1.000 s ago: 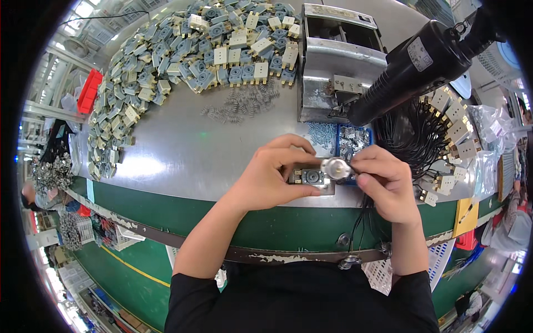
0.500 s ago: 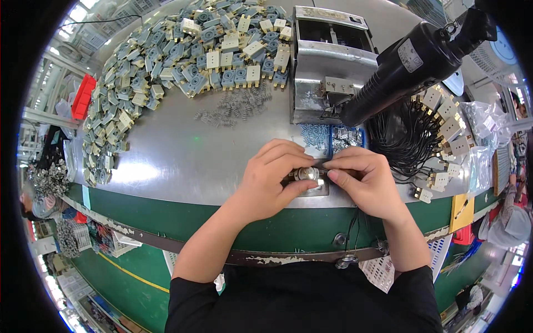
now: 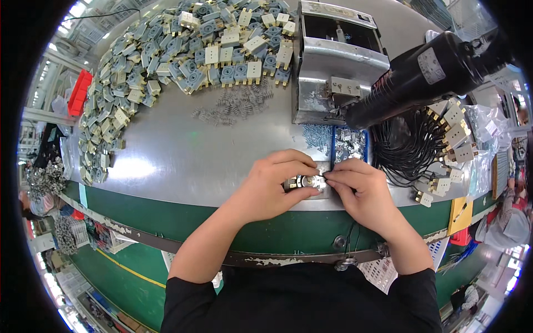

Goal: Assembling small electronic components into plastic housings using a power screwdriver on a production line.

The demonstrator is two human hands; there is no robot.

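Unit (image 3: 302, 182): bench (image 3: 183, 161), 5 o'clock; metal cap (image 3: 317, 181) apparently seated, fastening unclear. Left hand (image 3: 272, 184): fingers part-curled, gripping unit. Right hand (image 3: 362, 190): fingertips near-pinched, hold unclear. Block heap (image 3: 200, 53), 11 o'clock: apparently uncapped.

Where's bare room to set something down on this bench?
Widest: the steel tabletop between the block pile, springs and left hand. The green strip along its near edge is mostly bare. Crowded: around the blue tray, screws and black wires.

Shiny round metal part (image 3: 313, 181) — small, partly hidden. Sits between left hand (image 3: 272, 186) thumb and fingers.
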